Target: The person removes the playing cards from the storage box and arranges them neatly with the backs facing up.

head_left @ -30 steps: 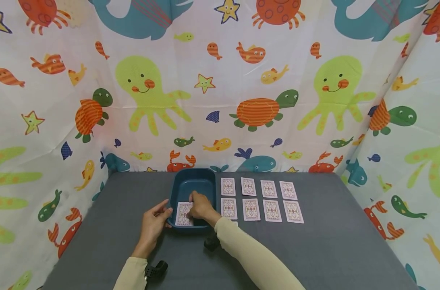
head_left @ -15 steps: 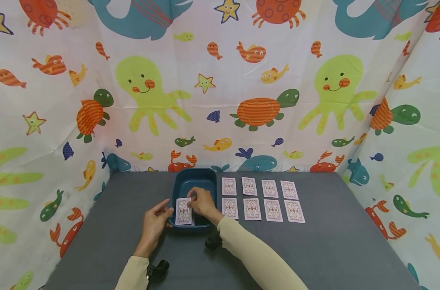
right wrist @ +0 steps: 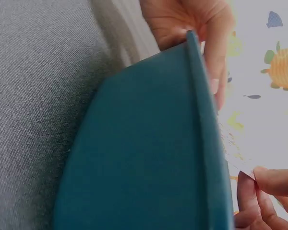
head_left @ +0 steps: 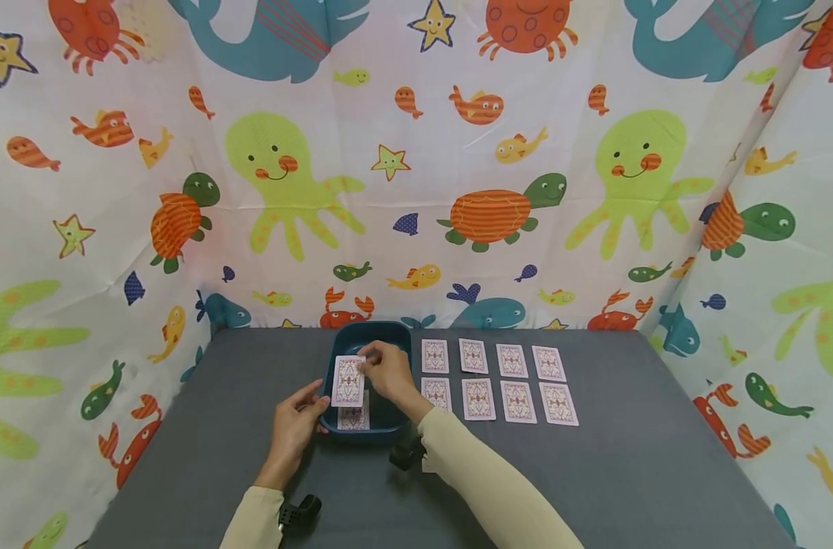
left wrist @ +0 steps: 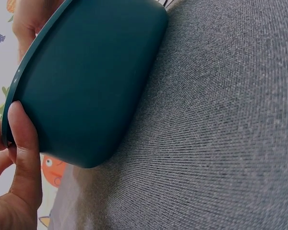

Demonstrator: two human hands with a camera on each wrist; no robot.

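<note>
A playing card (head_left: pixel 348 381), patterned back up, is pinched at its right edge between the thumb and fingers of my right hand (head_left: pixel 392 375), above a dark blue plastic tub (head_left: pixel 387 414). The right wrist view shows the same card's corner (right wrist: pixel 240 160) between the fingertips, beyond the tub's wall. Inside the tub, at its near left, lies another card (head_left: pixel 355 419), partly covered by the held one. My left hand (head_left: pixel 293 431) grips the tub's near left rim. In the left wrist view its thumb (left wrist: pixel 24 129) presses the outer wall, with fingers over the rim.
Two rows of playing cards (head_left: pixel 479 399), backs up, lie right of the tub on the grey table (head_left: pixel 629 473). A curtain (head_left: pixel 403 213) printed with sea animals hangs behind and at both sides. A black wrist camera (head_left: pixel 300 512) sits on the left wrist.
My right hand has picked up a card from the near left of the tub and raised it slightly away from me, uncovering another card below. The left hand stays on the rim.
</note>
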